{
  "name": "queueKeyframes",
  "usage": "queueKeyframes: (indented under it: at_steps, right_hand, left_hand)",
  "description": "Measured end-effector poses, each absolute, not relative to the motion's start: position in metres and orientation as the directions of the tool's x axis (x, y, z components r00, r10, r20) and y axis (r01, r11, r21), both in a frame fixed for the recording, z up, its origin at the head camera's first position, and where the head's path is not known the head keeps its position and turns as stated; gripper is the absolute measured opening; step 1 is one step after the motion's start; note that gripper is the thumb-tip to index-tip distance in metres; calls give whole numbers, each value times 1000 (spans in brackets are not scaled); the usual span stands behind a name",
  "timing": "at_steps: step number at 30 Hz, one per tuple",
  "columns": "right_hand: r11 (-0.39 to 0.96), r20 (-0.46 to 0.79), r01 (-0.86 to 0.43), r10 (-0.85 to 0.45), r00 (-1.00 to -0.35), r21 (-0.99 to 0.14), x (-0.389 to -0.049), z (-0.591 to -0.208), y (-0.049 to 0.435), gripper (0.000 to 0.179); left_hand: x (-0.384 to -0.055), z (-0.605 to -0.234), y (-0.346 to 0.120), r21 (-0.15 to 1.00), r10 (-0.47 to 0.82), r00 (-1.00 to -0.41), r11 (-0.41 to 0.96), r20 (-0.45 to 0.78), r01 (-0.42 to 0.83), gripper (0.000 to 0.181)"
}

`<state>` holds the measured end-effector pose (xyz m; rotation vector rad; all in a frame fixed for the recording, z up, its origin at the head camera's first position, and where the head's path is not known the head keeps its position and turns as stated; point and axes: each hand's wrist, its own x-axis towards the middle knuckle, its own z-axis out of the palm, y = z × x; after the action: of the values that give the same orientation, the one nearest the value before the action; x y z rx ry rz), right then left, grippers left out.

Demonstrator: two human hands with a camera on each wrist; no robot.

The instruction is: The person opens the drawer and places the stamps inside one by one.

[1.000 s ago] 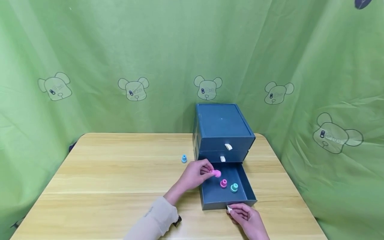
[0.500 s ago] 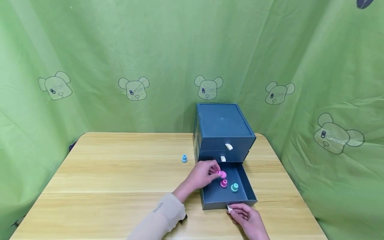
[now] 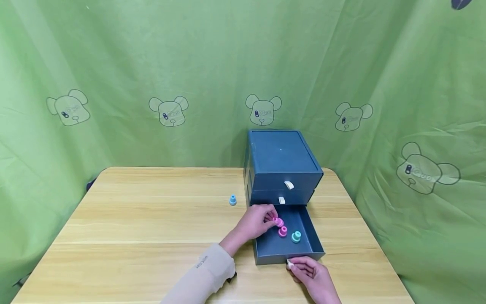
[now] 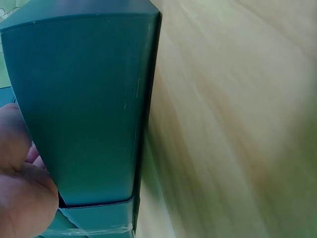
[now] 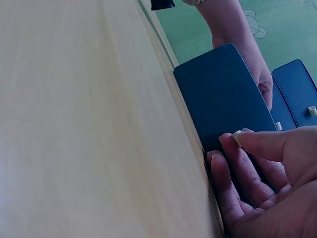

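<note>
My left hand (image 3: 256, 220) reaches over the left wall of the pulled-out bottom drawer (image 3: 271, 248) and pinches a small light pink stepped plastic piece (image 3: 280, 222) low inside it. Right beside that stands a darker pink piece (image 3: 282, 232) of similar shape, with a teal one (image 3: 296, 237) to its right. At the drawer front, my right hand (image 3: 314, 276) pinches the white pull tab (image 5: 237, 138) between thumb and forefinger. In the left wrist view, the drawer's side wall (image 4: 84, 109) hides the fingertips and the pieces.
The dark blue drawer cabinet (image 3: 282, 152) stands at the back right of the wooden table (image 3: 144, 219), its two upper drawers pushed in. A light blue stepped piece (image 3: 233, 200) sits on the table left of the cabinet. A green curtain (image 3: 212, 63) surrounds the table.
My left hand has moved right and slightly down with the light pink piece, bringing it beside the darker pink one. The right hand has kept its hold on the pull tab.
</note>
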<state>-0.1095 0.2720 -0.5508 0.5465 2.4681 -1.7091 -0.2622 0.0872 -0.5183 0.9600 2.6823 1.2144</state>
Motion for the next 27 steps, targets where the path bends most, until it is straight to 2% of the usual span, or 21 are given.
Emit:
queueKeyframes:
  at_steps: [16,27]
  right_hand:
    - [307,-268,333,235,-934,-892,-109,-550,271,15]
    - [301,-285,352,245,-927,-886,-109,-549,271,16]
  left_hand:
    - [-263,-522,91,548,603,-764,569,229,613,4]
    - [-260,-522,90,565,598,-768,561,229,605,15]
